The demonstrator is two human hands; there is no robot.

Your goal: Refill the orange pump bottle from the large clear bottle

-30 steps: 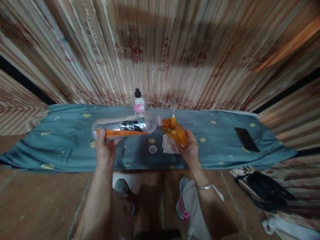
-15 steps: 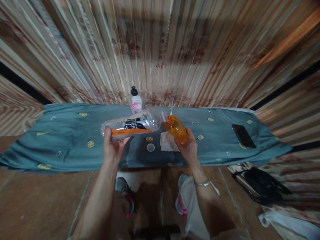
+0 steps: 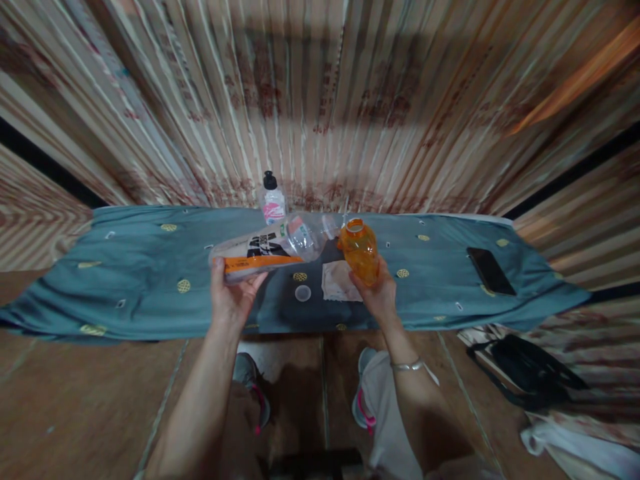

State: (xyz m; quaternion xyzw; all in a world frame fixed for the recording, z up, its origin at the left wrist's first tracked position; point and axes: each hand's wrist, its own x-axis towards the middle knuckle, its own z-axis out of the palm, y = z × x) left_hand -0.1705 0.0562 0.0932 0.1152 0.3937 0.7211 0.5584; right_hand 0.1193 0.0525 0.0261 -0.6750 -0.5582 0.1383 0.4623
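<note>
My left hand point(image 3: 234, 297) is closed round the base of a large clear plastic bottle point(image 3: 265, 250) with an orange and black label. The bottle lies nearly level, its neck pointing right. In my right hand point(image 3: 377, 290) is a small translucent orange bottle point(image 3: 361, 250), tilted slightly left with its uncapped mouth facing up. The clear bottle's mouth is close to the orange bottle's left side; whether they touch I cannot tell. Beneath them on the cloth lie a small round whitish cap point(image 3: 303, 293) and a folded pale cloth or tissue point(image 3: 336, 283).
A clear bottle with a black top and pink label point(image 3: 273, 203) stands at the back of the cloth-covered table point(image 3: 150, 267). Behind it, a thin clear stick-like item point(image 3: 345, 205) rises. A phone point(image 3: 491, 271) lies to the right; a black bag point(image 3: 525, 370) is below.
The orange bottle has swung from leaning toward the clear bottle's mouth to nearly upright, and the two mouths have come apart. The clear bottle has shifted slightly right.
</note>
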